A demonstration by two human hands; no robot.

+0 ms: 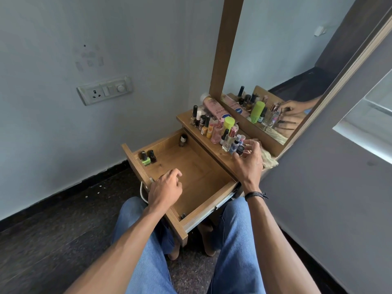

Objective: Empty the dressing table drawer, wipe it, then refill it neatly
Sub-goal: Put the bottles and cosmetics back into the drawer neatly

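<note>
i'm spreading my right hand (248, 158) over the small bottles (235, 145) under its fingertips for a pick, my loosely curled, empty left hand (166, 185) hovering over the drawer (199, 177) below to receive them.

drawer (192, 175): wood-grain board, matt, smooth bottom panel. drawer slide rail (223, 201): bright metal. table top (212, 143): same wood finish, visible grain. mirror (282, 77): glossy glass, wood-look frame. green nail polish bottle (146, 159): glossy, black cap. clear perfume bottle (227, 143): transparent glass look. pink tube (214, 109): smooth plastic, slight sheen. cloth (268, 159): pale, rough knit texture. jeans (146, 247): blue denim. wall (63, 39): matt paint. socket plate (105, 90): smooth plastic. floor (42, 230): dark speckled stone look.
</note>
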